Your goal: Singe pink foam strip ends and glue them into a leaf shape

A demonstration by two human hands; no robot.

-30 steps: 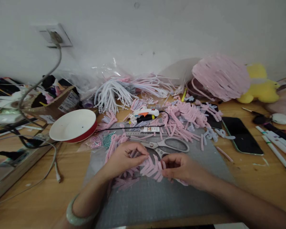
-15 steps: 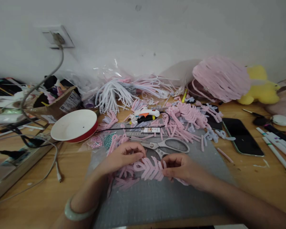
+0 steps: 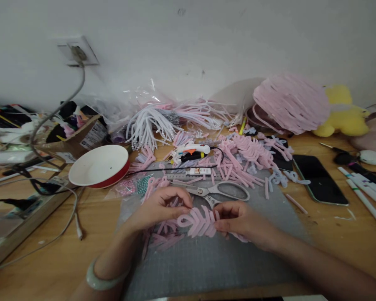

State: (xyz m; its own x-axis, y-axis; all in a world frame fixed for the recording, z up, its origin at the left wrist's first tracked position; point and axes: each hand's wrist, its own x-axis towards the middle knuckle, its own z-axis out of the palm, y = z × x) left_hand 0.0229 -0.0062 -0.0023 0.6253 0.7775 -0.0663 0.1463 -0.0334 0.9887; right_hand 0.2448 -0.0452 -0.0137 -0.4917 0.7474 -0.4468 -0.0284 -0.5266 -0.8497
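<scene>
A pink leaf-shaped piece of fuzzy pipe cleaner (image 3: 199, 222), with a loop at its left end and slanted strips in rows, is held above the grey cutting mat (image 3: 207, 267). My right hand (image 3: 238, 221) pinches its right part, and the far end sticks out below the fingers. At the upper left of the piece, my left hand (image 3: 171, 205) has thumb and fingers closed on a strip tip; the exact contact is partly hidden. Grey-handled scissors (image 3: 211, 192) lie just beyond both hands. Loose pink pipe-cleaner pieces (image 3: 166, 240) lie beneath the left hand.
A glue gun (image 3: 194, 149) lies behind the scissors amid heaps of cut pink strips (image 3: 238, 171). To the left are a red-and-white bowl (image 3: 98, 165) and a power strip (image 3: 28, 213) with cables. A phone (image 3: 320, 179) and several pens (image 3: 363, 198) lie to the right.
The hands and the pink piece keep almost the same pose. The whole view has shifted very slightly.
</scene>
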